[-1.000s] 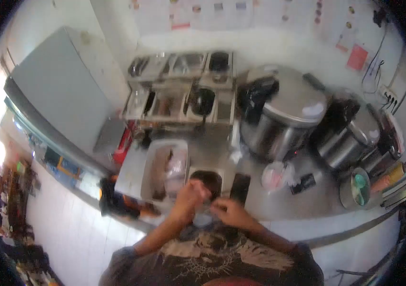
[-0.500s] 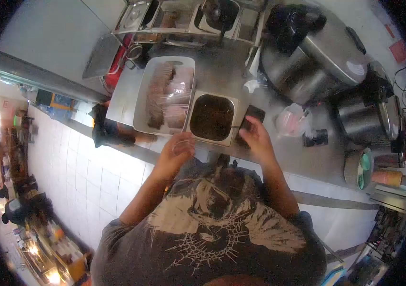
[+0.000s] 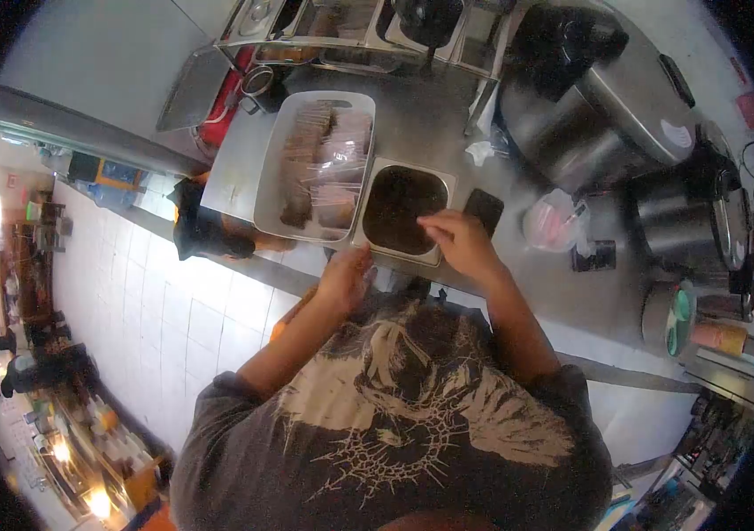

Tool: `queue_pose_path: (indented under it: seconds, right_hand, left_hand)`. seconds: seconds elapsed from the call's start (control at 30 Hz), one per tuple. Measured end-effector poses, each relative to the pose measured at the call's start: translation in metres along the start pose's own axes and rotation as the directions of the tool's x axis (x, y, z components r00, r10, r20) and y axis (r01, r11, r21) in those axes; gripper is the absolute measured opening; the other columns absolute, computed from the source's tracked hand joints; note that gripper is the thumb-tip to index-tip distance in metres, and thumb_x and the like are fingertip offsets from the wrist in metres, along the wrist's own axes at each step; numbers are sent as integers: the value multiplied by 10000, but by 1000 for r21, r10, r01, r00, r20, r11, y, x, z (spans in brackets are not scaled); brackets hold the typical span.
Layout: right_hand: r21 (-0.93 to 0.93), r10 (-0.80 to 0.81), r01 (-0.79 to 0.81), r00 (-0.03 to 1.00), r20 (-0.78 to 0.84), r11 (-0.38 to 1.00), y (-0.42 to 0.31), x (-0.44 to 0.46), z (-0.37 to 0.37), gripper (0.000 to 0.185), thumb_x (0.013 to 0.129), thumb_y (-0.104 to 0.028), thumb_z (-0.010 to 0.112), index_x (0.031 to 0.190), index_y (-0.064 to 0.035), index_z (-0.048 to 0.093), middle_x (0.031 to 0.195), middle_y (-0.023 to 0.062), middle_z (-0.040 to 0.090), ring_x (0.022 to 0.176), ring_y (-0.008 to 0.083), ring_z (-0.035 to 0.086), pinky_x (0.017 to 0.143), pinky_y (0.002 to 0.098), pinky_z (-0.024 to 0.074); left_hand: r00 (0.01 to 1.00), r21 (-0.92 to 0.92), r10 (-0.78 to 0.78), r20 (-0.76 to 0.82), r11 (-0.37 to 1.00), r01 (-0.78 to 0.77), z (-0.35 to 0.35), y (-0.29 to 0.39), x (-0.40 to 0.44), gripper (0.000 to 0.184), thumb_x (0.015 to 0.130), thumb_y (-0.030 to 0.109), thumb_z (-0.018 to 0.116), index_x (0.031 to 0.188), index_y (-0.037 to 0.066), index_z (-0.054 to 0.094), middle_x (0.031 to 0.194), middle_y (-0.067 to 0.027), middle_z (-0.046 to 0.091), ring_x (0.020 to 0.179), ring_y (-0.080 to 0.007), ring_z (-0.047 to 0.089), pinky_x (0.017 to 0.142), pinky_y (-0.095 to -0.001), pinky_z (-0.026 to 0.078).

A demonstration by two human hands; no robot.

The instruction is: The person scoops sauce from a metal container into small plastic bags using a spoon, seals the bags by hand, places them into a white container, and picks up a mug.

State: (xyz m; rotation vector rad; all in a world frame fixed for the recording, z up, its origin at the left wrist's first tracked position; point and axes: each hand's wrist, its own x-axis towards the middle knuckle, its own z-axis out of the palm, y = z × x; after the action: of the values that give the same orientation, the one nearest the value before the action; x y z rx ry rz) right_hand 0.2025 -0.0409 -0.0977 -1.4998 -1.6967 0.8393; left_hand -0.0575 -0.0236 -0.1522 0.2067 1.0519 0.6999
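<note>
A square metal pan [image 3: 454, 190] with dark contents in its rounded opening stands at the front of the steel counter. My right hand [image 3: 467, 248] reaches over its right side, thumb and fingertips pinched together above the dark contents; whatever they hold is too small to make out. Curled at the near left corner of the pan is my left hand [image 3: 344, 279]; its fingers are closed, and what lies in them is hidden. Left of the pan, a white tub [image 3: 266, 199] holds stacked packs in clear plastic and brown pieces.
A dark phone-like slab [image 3: 485, 211] lies right of the pan, then a plastic bag with pink contents [image 3: 554, 221] and a small black object [image 3: 595, 256]. Large steel pots [image 3: 571, 128] stand at the right. A rack of metal containers [image 3: 332, 22] is behind.
My right hand has moved from the dark slab beside the pan to over its opening, pinching. My left hand has dropped slightly at the pan's corner. The view has shifted a little.
</note>
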Motion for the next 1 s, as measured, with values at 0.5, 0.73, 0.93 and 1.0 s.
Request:
queue_pose_path:
  seconds: [0.5,0.73,0.93,1.0]
  right_hand:
    - [-1,36,-35,999,26,999,14,-26,-26,211,924,-94,626,1110,-65,722,1051,156,712,978,322,678,883,397,526]
    - [-8,13,-13,999,-46,1000,11,-42,-45,204,930,-100,624,1105,-61,722,1057,150,717,1002,315,680,882,385,529]
    - [40,-16,16,1000,3,999,33,-40,-40,202,928,-100,626,1099,-60,726,1079,144,719,995,313,683,865,379,535]
    - [47,-62,62,998,5,997,25,-46,-41,200,925,-96,627,1095,-63,728,1067,142,720,994,311,683,870,380,535]
  left_hand:
    - [949,351,286,132,882,-315,36,-16,-17,234,944,118,669,1111,-3,558,901,-25,600,787,-127,534,706,-291,435]
    - [941,478,338,29,822,-310,35,-19,-10,187,944,154,677,1052,30,588,815,-24,587,746,-123,515,678,-298,428]
    - [898,603,426,112,689,-402,46,-12,-21,148,956,183,660,966,43,612,795,-15,587,737,-118,518,666,-289,426]
    - [898,616,425,116,678,-400,40,-11,-15,190,960,205,655,1044,36,626,851,-29,627,760,-131,540,679,-290,456]
